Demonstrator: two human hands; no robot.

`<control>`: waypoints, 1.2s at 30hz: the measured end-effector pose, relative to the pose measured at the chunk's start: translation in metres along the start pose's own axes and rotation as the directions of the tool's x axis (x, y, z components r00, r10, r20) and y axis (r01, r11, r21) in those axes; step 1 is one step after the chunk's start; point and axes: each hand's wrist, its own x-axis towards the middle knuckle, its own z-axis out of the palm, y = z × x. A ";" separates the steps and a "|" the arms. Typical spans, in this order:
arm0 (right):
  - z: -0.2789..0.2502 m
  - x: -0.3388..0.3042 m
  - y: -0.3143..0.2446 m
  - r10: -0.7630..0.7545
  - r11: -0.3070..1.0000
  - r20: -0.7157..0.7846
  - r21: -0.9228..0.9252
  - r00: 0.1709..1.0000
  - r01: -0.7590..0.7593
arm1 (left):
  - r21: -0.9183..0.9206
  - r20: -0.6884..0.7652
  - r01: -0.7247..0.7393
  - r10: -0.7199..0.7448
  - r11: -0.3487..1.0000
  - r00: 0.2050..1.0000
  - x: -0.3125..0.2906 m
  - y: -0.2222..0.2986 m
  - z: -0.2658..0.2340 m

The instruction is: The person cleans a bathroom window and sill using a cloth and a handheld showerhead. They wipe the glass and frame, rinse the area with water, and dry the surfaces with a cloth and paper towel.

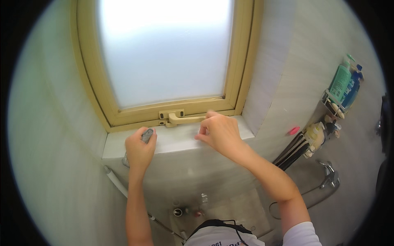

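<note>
A grey cloth (147, 135) is bunched in my left hand (138, 149), which is closed above the left part of the white sill (175, 142). Part of the cloth hangs below the fist, by the sill's front edge. At the bottom of the yellowish window frame (135, 119) is a cream lever handle (186, 120), lying nearly level. My right hand (223, 132) is closed around the free end of this handle, with its fingers curled and covering the tip. The window's frosted pane (166, 53) is bright, and the sash sits within its frame.
On the right wall a wire rack (333, 104) holds pump bottles (341, 82). Below it hang dark, long-shaped items (293, 149) and a pink piece (294, 130). A chrome tap (329, 176) with a hose is lower right. A white pole (117, 182) leans at the left.
</note>
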 end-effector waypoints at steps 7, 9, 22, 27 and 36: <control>0.025 0.038 0.034 -0.397 0.871 -0.231 -0.399 0.888 0.285 | 0.030 0.010 -0.022 0.022 0.999 1.000 0.000 -0.002 -0.002; 0.042 0.054 0.054 -0.608 0.633 -0.133 -0.676 0.783 0.377 | 0.051 0.023 -0.031 0.030 0.998 0.999 0.002 0.005 -0.001; -0.112 0.130 -0.144 -0.704 0.545 -0.040 -0.670 0.709 0.504 | 0.108 0.013 -0.023 0.022 0.994 1.000 0.003 -0.002 -0.008; -0.052 0.089 -0.061 -0.299 0.945 -0.173 -0.187 0.938 0.267 | 0.072 0.045 -0.004 0.001 0.997 0.999 0.003 0.001 -0.003; 0.018 0.107 -0.021 -0.266 0.925 -0.141 0.240 0.954 0.294 | 0.119 0.043 -0.010 0.004 0.993 0.999 0.002 0.003 -0.006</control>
